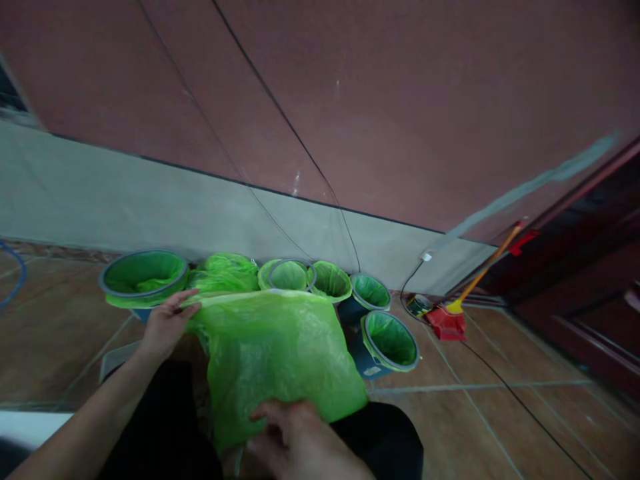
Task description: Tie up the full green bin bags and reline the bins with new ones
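**Stretching a green plastic bag between two hands, lined buckets just ahead**

Curving along the far-left floor: a blue hose, with brown floor tiles offering open room beside it. Catching the bag's upper edge with the left hand, fingers fanned wide, fingertips hooking over the hem. Spreading the bag over the lap, its body draping between black trousers and its top edge almost touching the first gray-rimmed bucket. Resting on the bag's lower edge, the right hand is half curled, its grip impossible to confirm. Crowding the space ahead: a loose green bundle, then more green-lined buckets running along the base of a gray wall, with one blue bucket standing nearest the bag's right edge. Leaning farther right, beyond a narrow strip of tile: a red dustpan and an orange broom handle, with a black cable crossing the open floor. Closing off the far right: a dark door frame.
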{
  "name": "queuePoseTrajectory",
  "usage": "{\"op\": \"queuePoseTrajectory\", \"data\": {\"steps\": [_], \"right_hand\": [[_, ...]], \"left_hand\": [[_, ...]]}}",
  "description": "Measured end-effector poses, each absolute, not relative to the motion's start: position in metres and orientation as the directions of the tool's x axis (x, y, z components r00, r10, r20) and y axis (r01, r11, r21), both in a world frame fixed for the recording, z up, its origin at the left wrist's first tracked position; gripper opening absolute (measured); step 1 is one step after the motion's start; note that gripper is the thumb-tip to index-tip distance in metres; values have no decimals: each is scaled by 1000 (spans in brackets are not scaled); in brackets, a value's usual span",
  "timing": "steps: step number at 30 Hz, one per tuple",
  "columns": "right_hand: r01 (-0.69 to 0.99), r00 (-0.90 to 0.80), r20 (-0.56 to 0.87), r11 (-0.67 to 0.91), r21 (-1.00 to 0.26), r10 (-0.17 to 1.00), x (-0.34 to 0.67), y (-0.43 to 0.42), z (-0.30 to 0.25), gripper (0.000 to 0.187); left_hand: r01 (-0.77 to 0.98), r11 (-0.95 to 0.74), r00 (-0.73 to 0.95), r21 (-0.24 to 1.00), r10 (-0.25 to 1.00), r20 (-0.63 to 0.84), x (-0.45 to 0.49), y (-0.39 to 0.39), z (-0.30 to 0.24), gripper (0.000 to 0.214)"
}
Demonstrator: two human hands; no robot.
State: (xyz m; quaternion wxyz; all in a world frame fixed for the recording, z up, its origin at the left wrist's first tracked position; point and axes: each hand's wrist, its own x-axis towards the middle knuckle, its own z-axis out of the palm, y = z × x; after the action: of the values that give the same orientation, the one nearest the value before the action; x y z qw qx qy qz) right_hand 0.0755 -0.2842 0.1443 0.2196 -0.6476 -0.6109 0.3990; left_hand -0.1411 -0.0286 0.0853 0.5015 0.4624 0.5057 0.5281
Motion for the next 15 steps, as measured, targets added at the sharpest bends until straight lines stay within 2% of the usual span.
{"op": "queuePoseTrajectory", "data": {"steps": [1, 3, 5, 6, 8, 10, 12, 15], "right_hand": [[528, -102, -143, -68, -847, 984, 82, -276, 172, 28], [487, 23, 136, 108, -867, 990, 99, -251, 215, 27], [614, 65, 348, 238, -753, 935, 119, -217, 236, 29], [672, 11, 383, 277, -687, 923, 129, -198, 237, 35], [730, -113, 330, 304, -612, 937, 144, -164, 226, 50], [757, -241, 212, 320, -570, 947, 150, -138, 206, 60], [774, -333, 102, 333, -539, 937, 148, -122, 187, 67], [801, -438, -72, 352, -485, 896, 140, -110, 166, 72]], "left_hand": [[-58, 10, -41, 998, 999, -12, -141, -33, 89, 65], [-18, -11, -11, 1000, 1000, 11, -141, -42, 97, 72], [54, -63, -3, 997, 998, 63, -142, -51, 108, 66], [89, -96, 4, 991, 995, 96, -142, -56, 114, 60], [121, -152, 40, 981, 988, 148, -145, -65, 127, 49], [109, -174, 58, 979, 984, 169, -150, -74, 139, 44], [105, -191, 48, 976, 981, 187, -156, -82, 148, 42], [224, -286, 105, 932, 958, 269, -168, -91, 155, 43]]}}
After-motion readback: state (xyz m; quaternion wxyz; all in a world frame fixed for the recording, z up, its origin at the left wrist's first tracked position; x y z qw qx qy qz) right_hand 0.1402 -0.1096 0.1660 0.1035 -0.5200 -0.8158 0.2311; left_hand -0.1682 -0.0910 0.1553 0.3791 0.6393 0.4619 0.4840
